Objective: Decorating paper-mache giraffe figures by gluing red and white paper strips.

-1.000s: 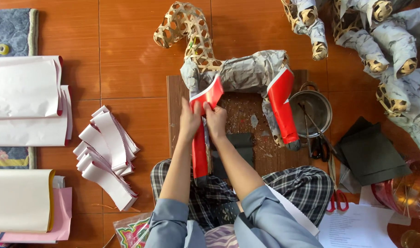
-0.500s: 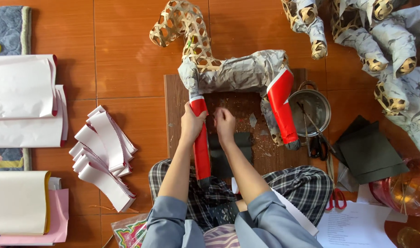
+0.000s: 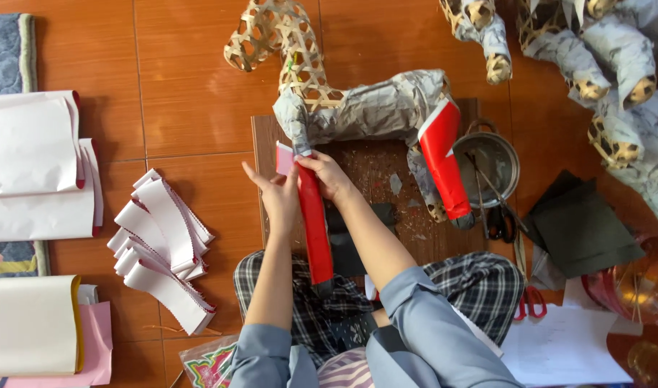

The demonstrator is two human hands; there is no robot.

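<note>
Both hands meet at the top of the red leg [image 3: 314, 223]. The right hand [image 3: 329, 176] pinches the paper flap [image 3: 284, 158] against the horse frame [image 3: 365, 108]; the left hand [image 3: 277, 194], fingers spread and holding nothing, flattens the wrap just below. To do this well, press outward from the pinch, keeping the edge straight. Beyond the leg lies the board [image 3: 379, 172]; paper strips [image 3: 163, 244] sit well left.

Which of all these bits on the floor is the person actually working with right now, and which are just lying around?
In use:
- left hand and right hand
- red paper on the front leg
- woven animal frame

Lying about:
- white paper strips
- metal bowl
- black scissors
- black sheets
- other frames
</note>
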